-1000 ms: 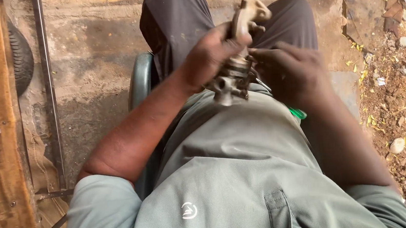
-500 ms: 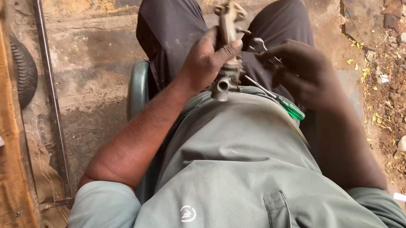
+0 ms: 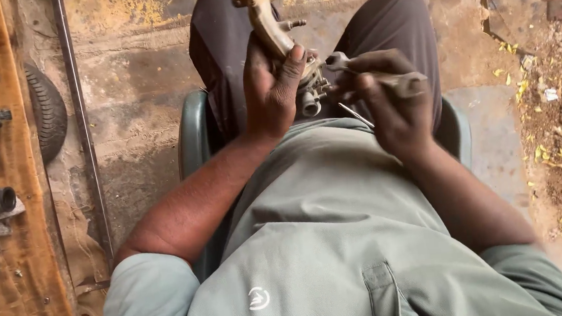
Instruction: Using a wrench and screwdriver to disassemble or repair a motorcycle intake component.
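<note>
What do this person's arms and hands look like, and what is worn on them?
Both arms are bare from above the elbow down, with the short sleeves of a pale grey-green shirt ending at the upper arms. The shirt bears a small white round emblem. The left hand and right hand are gloveless and look smudged with dark grime. No watch, ring or bracelet shows.
</note>
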